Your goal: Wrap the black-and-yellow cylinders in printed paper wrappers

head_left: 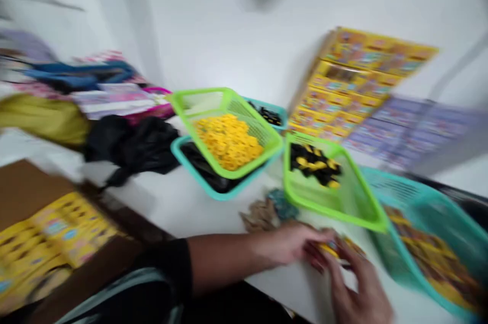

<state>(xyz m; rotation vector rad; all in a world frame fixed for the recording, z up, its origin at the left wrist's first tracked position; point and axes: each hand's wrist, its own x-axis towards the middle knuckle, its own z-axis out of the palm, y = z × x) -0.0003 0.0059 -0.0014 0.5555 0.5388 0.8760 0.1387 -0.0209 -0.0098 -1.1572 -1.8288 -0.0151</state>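
Both closed on one small yellow piece (328,249) — left hand (293,245) and right hand (358,288) pinching it just before the green basket (353,204).

There is just one camera. It sits on the person's head and looks forward and down at the white surface (183,207). It is close: the left hand (293,245) and the right hand (358,288) sit low in the picture. The view is tipped and all smeared. The far wall (229,19) fills the top.
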